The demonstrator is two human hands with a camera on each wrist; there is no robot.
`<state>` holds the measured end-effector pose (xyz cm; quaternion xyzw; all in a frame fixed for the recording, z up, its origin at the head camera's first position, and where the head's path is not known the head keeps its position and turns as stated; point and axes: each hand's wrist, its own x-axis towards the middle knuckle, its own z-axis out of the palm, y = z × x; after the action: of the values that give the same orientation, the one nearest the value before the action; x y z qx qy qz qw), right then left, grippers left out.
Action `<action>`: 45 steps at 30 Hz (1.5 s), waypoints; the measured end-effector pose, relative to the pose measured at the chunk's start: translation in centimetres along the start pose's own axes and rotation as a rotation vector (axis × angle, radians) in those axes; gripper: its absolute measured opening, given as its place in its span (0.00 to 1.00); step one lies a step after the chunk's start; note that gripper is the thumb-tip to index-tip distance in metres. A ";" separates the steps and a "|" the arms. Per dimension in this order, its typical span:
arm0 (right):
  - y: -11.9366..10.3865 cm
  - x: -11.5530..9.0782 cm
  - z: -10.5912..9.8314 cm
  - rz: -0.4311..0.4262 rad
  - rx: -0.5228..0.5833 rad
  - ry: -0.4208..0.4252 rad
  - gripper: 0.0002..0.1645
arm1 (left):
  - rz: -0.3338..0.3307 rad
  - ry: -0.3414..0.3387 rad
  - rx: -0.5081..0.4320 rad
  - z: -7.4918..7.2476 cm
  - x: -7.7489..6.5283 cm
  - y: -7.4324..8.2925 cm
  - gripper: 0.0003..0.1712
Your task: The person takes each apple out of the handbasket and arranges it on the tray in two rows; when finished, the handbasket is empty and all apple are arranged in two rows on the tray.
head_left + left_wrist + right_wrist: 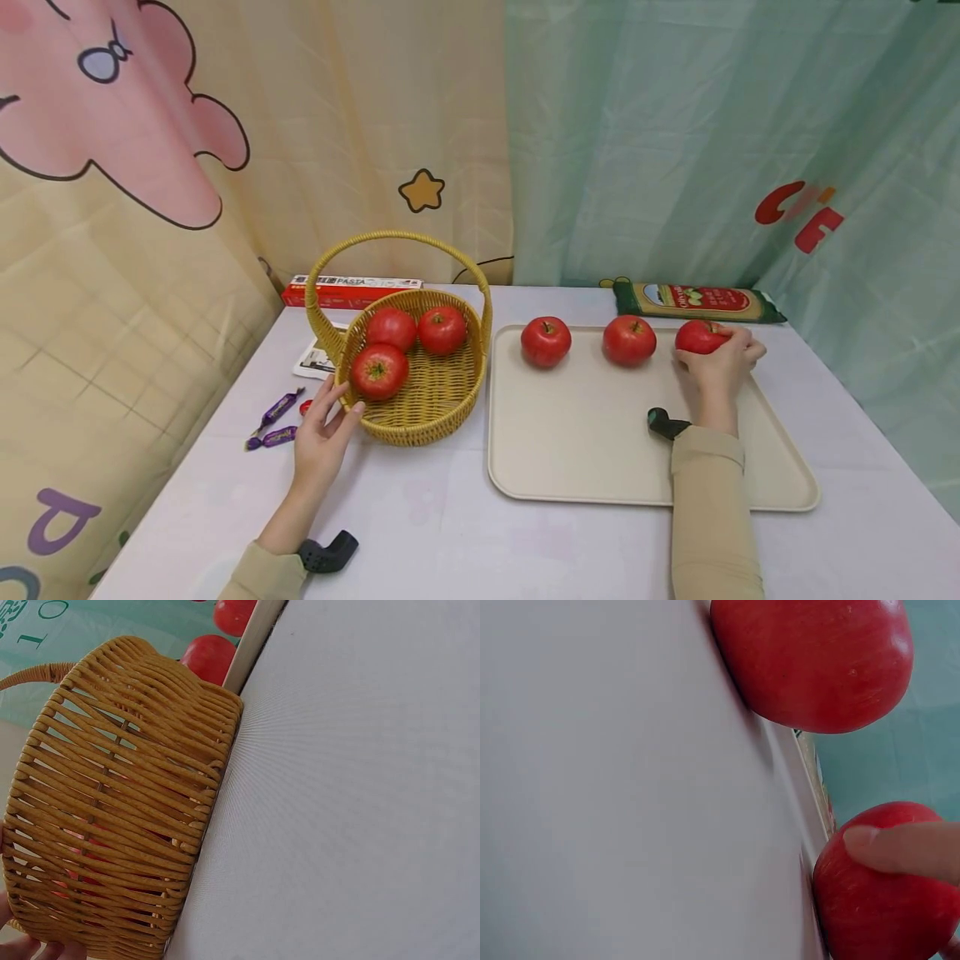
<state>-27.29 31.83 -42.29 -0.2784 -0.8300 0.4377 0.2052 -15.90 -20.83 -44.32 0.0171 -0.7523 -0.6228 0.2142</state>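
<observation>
My right hand (720, 358) grips a red apple (697, 337) at the far right corner of a beige tray (577, 450). In the right wrist view, a finger (907, 849) presses on that apple (885, 907), with a neighbouring apple (817, 660) apart from it. Two more apples, a left one (546, 342) and a middle one (629, 340), sit along the tray's back edge. To the left stands a yellow wicker basket (427, 429) with a tall handle, holding three apples (380, 371). My left hand (322, 437) touches the basket's front left side with spread, relaxed fingers.
Behind the basket lies a red and white pasta box (352, 292). A green-ended pasta packet (697, 302) lies behind the tray. Purple-wrapped candies (280, 410) and a white packet (315, 360) are left of the basket. Curtains (637, 150) hang behind the table.
</observation>
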 end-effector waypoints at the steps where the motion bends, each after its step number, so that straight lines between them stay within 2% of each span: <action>1: 0.0 0.0 0.0 -0.001 -0.003 0.005 0.45 | -0.001 0.001 0.001 0.0 0.0 0.0 0.25; 7: -0.5 -0.2 -0.3 0.002 -0.024 0.002 0.46 | -0.017 0.001 0.003 0.0 0.0 0.0 0.24; 13: -3.2 -0.9 -1.6 -0.017 -0.009 0.031 0.47 | -0.026 -0.004 -0.002 -0.1 0.0 0.1 0.25; 16: -5.5 -1.8 -2.4 -0.064 0.121 0.052 0.44 | -0.020 -0.004 -0.001 -0.1 0.0 0.2 0.24; 19: -8.2 -3.5 -3.1 -0.127 0.315 0.041 0.41 | -0.014 -0.004 0.004 -0.1 0.0 0.2 0.24; 21: -9.9 -5.0 -3.4 -0.200 0.440 0.022 0.39 | -0.012 -0.003 0.007 -0.1 -0.1 0.2 0.24; 26: -13.2 -8.8 -3.2 -0.408 0.690 -0.088 0.35 | -0.011 -0.001 0.010 0.0 -0.1 0.1 0.24; 31: -15.4 -12.0 -1.1 -0.572 0.846 -0.265 0.30 | -0.001 -0.005 -0.002 -0.1 0.0 0.0 0.24; 37: -17.7 -16.4 3.1 -0.640 0.805 -0.505 0.31 | 0.008 -0.005 -0.044 -0.1 0.1 -0.1 0.24; 41: -19.2 -20.0 5.2 -0.686 0.672 -0.672 0.32 | 0.005 -0.003 -0.056 -0.1 0.0 0.0 0.23; 45: -18.8 -21.8 9.5 -0.765 0.507 -0.766 0.35 | 0.001 -0.004 -0.060 0.0 0.0 0.0 0.23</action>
<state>-21.54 3.36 -33.64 0.2756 -0.7559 0.5864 0.0942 -15.86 -20.85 -44.31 0.0091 -0.7339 -0.6449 0.2132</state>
